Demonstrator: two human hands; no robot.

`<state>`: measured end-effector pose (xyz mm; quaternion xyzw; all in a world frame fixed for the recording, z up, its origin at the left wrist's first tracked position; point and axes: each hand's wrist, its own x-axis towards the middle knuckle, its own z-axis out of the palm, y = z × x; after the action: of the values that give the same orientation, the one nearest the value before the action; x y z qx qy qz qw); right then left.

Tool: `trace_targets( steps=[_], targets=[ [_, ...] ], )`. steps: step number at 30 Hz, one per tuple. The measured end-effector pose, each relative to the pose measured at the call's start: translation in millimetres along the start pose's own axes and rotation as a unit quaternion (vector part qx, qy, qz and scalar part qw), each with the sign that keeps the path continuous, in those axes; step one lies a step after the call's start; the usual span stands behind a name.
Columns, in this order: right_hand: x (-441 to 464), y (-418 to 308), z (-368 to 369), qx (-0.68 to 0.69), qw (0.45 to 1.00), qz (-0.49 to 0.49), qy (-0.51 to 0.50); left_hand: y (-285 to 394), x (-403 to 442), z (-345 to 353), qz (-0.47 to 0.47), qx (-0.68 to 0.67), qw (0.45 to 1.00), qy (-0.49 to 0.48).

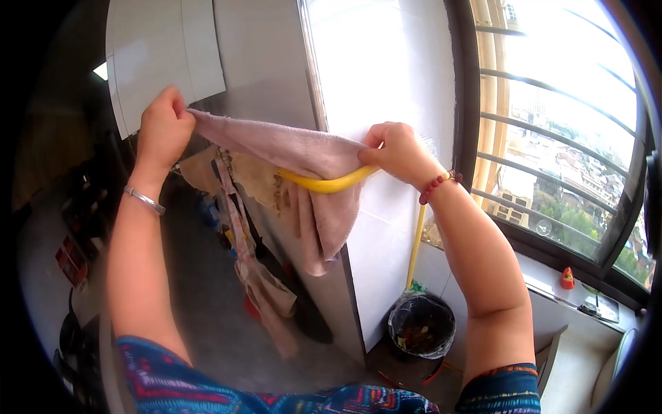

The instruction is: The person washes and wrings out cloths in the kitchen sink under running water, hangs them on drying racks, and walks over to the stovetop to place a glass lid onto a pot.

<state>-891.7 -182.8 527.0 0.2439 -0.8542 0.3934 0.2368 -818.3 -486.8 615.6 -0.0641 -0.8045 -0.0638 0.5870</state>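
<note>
A pinkish-grey cloth (276, 141) is stretched between my two hands at about head height, its lower part hanging in folds. My left hand (165, 124) is closed on the cloth's upper left corner. At the other end, my right hand (400, 152) pinches the cloth's right edge. A curved yellow bar (331, 185) crosses in front of the hanging folds, and its right end reaches my right hand. Whether that hand also grips the bar cannot be told. Behind the cloth hangs a tan cloth (252, 183), partly hidden.
Long cloth strips (265, 290) hang on the grey wall side. Below right stands a black-lined bin (420, 328) with waste in it, a yellow pole (416, 248) beside it. A barred window (552, 138) is at right; a small red object (567, 279) sits on its sill.
</note>
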Motion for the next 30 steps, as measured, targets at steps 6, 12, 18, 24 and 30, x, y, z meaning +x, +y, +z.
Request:
trace_targets(
  steps=[6,12,18,24,30],
  targets=[
    [24,19,-27,0.065,0.98,0.019,0.189,9,-13,11,0.022,-0.135,0.981,-0.141],
    [40,15,-51,0.135,0.951,0.053,0.272,46,-26,20,0.083,-0.153,0.966,-0.189],
    [45,30,-59,0.069,0.982,0.061,0.163,54,-29,28,0.098,-0.118,0.951,-0.27],
    [46,36,-64,0.086,0.98,0.032,0.178,53,-12,33,-0.03,-0.271,0.949,-0.157],
    [48,30,-83,0.243,0.929,-0.061,0.273,57,5,20,-0.032,-0.389,0.92,-0.025]
  ],
)
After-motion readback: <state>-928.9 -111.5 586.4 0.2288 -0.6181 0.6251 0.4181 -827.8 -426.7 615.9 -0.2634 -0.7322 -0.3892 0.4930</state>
